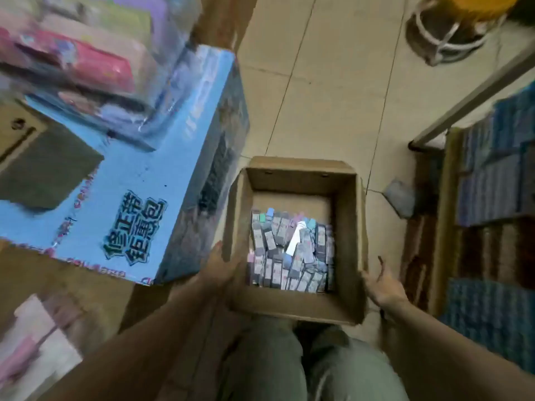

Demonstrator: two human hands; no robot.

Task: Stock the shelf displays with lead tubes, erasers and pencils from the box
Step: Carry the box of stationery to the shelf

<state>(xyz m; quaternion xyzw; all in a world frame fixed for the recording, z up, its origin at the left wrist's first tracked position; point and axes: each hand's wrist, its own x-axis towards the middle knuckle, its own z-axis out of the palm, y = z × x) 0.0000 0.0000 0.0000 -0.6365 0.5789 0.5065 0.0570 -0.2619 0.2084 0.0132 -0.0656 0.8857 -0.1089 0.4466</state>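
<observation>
An open brown cardboard box sits low in front of me above the tiled floor, just past my knees. Several small grey packets with coloured ends lie heaped in its bottom. My left hand presses flat against the box's left outer wall and grips it. My right hand is at the box's right outer wall, fingers spread, touching or just off the cardboard. The frame is blurred.
A large blue carton with printed characters stands to the left, with packaged goods stacked on it. Shelf displays of blue and brown stock fill the right edge. A stool with a white ring base stands at the far right on the tiled floor.
</observation>
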